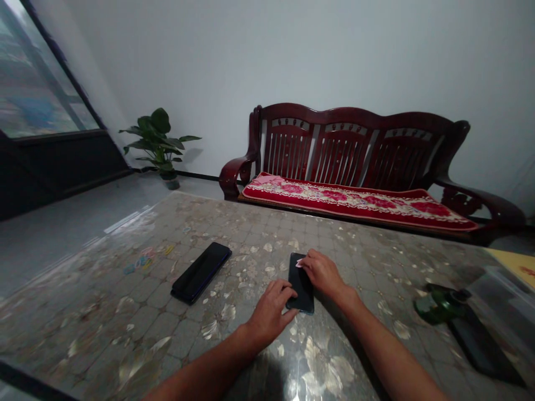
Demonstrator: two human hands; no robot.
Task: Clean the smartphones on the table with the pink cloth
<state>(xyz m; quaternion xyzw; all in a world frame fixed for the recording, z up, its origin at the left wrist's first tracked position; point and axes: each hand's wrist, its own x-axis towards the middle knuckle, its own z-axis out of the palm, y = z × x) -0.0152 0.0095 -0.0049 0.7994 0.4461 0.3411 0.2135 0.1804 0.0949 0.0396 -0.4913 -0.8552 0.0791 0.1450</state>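
Observation:
A dark phone (302, 289) lies flat on the patterned tabletop between my hands. My left hand (271, 309) rests at its lower left edge, thumb by the bottom corner and fingertips on the screen. With closed fingers, my right hand (321, 272) pinches a small whitish-pink piece (299, 263) against the upper part of the screen. Farther left, another dark phone (201, 273) lies at a slant, seemingly on top of a second one with a bluish edge.
Small colored bands (144, 259) lie at the left of the table (137, 328). On the right are a green bottle (437, 306), a black flat object (480, 342), a clear plastic box (501, 301) and a yellow sheet (512, 264). Beyond stand a wooden bench (334, 117) and a plant (156, 139).

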